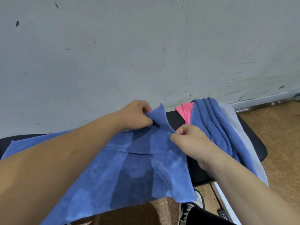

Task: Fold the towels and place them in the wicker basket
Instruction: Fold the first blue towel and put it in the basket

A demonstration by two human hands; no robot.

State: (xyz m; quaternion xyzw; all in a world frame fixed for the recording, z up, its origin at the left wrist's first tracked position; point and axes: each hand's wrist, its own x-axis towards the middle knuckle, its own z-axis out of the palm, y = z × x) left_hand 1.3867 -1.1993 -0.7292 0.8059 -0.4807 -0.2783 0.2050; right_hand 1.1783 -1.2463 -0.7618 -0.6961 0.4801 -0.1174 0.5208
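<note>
A blue towel (126, 168) lies spread over the black table (253, 138), its near edge hanging over the front. My left hand (134, 116) pinches the towel's far corner, lifted off the table near the wall. My right hand (188, 137) pinches the same raised edge a little to the right. At the table's right end lies a pile of towels: a blue one (211, 120) on top, a pink one (185, 111) under it and a light grey one (233, 127) at the far side. No wicker basket is in view.
A grey scuffed wall (146, 54) stands right behind the table. A brown speckled floor (279, 140) lies to the right and below. A shoe (193, 207) and a white table leg (225, 203) show under the front edge.
</note>
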